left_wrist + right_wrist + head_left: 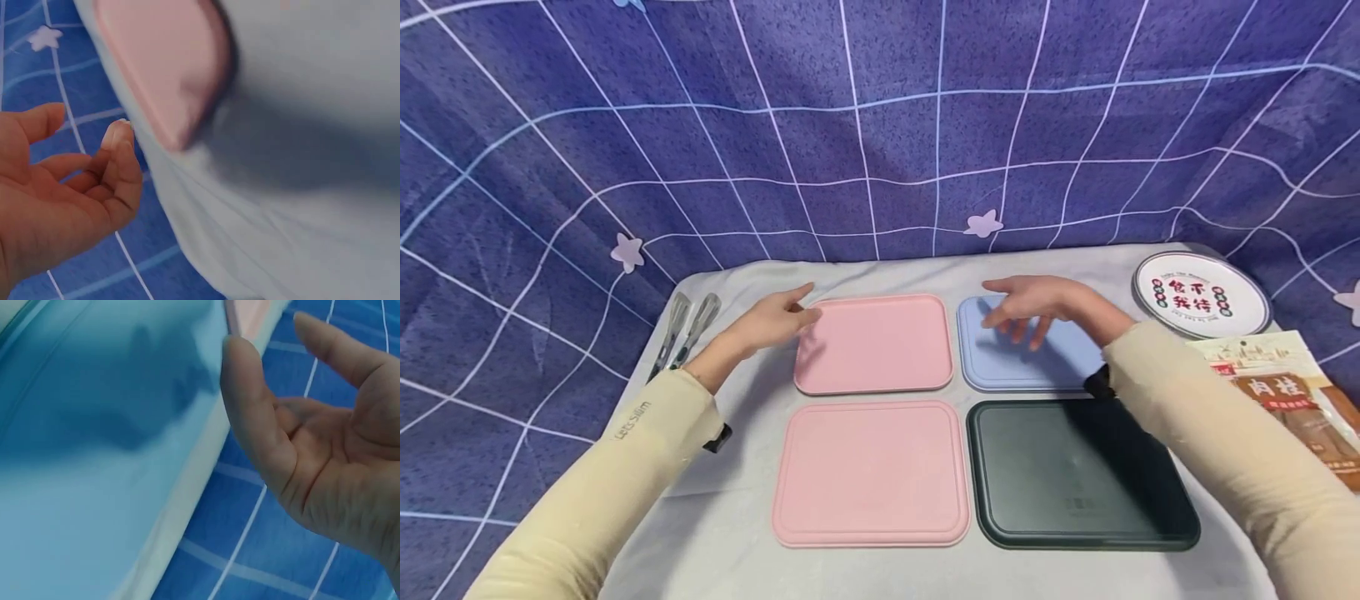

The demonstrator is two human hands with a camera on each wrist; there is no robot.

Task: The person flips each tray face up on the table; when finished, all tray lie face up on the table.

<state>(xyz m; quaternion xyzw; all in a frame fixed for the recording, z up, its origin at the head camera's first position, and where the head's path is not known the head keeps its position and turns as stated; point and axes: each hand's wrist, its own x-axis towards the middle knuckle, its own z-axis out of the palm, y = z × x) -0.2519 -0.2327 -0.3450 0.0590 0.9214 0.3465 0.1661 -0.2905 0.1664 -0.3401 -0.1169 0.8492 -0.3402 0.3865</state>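
My left hand (769, 320) hangs just off the left edge of a pink tray (880, 346) in the back row. In the left wrist view its fingers are loosely bent around nothing, apart from the tray (169, 56). Above a light blue tray (1067, 354) my right hand (1033, 302) hovers with relaxed fingers, casting a shadow on it. Nothing shows in its grasp in the right wrist view, where the blue surface (75, 506) lies beside it. Part of the blue tray is hidden under the right hand and forearm.
In front lie a second pink board (871, 475) and a dark green one (1078, 475). Metal tongs (696, 325) are at the left. A white round plate with printed characters (1198, 296) and a food packet (1285, 392) sit at the right, partly behind the sleeve. A blue curtain (887, 150) hangs behind.
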